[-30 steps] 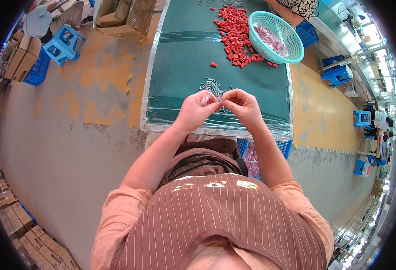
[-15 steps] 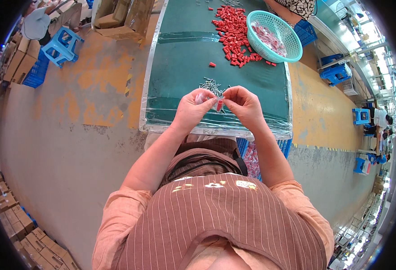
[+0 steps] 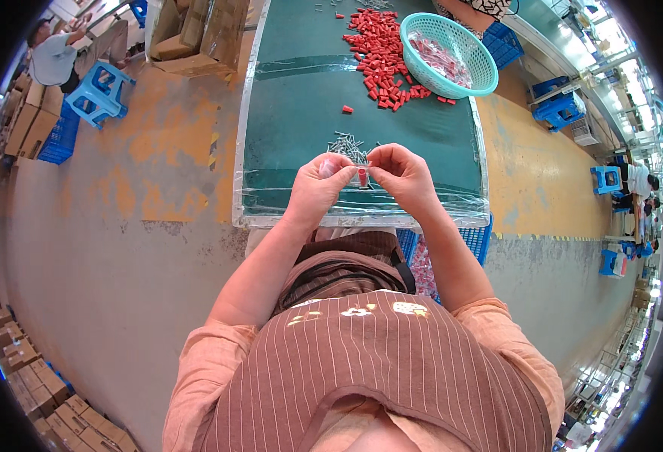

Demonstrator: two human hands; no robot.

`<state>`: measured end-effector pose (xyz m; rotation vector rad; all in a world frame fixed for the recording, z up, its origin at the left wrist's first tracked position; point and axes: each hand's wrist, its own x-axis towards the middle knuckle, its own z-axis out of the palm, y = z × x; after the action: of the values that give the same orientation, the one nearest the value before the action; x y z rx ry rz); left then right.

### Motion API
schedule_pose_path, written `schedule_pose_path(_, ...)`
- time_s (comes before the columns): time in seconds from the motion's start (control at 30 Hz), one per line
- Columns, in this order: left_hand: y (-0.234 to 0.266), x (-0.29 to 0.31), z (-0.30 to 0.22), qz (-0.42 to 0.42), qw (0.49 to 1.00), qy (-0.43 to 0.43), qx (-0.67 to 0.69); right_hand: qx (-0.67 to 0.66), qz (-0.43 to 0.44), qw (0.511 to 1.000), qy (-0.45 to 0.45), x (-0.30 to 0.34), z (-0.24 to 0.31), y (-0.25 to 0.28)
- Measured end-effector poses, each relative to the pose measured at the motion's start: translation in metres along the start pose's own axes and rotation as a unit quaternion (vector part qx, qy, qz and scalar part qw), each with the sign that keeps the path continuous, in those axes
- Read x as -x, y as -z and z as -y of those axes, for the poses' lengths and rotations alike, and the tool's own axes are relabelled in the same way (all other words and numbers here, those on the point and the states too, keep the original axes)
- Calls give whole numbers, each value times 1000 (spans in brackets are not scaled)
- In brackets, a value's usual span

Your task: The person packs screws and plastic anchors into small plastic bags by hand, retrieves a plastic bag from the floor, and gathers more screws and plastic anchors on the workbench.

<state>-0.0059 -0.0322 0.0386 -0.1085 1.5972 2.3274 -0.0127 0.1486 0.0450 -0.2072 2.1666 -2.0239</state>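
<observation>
Between my hands hangs a small transparent plastic bag [image 3: 363,179] with a red plastic piece showing in it. My left hand [image 3: 318,183] is closed, pinching one side of the bag's top edge, and some clear film bulges by its fingers. On the other side of that edge, my right hand [image 3: 405,179] pinches with thumb and forefinger. Just beyond my fingers lies a pile of grey metal screws [image 3: 344,145] on the green tabletop [image 3: 290,128]. Farther off is a heap of red plastic pieces [image 3: 380,60], with one red piece [image 3: 347,110] lying apart.
A turquoise plastic basket [image 3: 414,64] of small filled bags stands at the far right of the table, beside another person's arm [image 3: 459,22]. A blue crate [image 3: 479,239] stands under the near edge. Blue stools [image 3: 99,94] and cardboard boxes [image 3: 196,60] are on the floor.
My fingertips have come a little closer together along the bag's top edge, and the bag's top looks straighter. The view has shifted slightly.
</observation>
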Motion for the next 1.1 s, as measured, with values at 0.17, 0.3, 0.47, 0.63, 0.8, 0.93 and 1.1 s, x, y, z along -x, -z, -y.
schedule_pose_path(0.17, -8, -4, -4, 19, 999, -23, -31, -2, -5, 1000, 20, -2, 5, 1)
schedule_pose_path(0.3, -10, -10, 0, -17, 989, -62, -135, -12, -16, 999, 32, -4, 5, -2)
schedule_pose_path(0.47, -8, -6, 7, -1, 993, -36, -113, -4, 19, 1000, 4, 1, 0, -2)
schedule_pose_path(0.63, -5, 0, 5, -3, 997, 37, -70, 30, 8, 999, -6, 2, 13, 9)
schedule_pose_path(0.8, 5, 3, 9, 40, 990, 116, 72, 35, -69, 996, 47, -17, 40, 53)
schedule_pose_path(0.93, 13, -1, 10, 42, 985, 132, 107, 82, -40, 996, 3, -3, 58, 80)
schedule_pose_path(1.1, 16, -5, 3, 49, 979, 119, 161, 218, 38, 964, -145, 64, 60, 152)
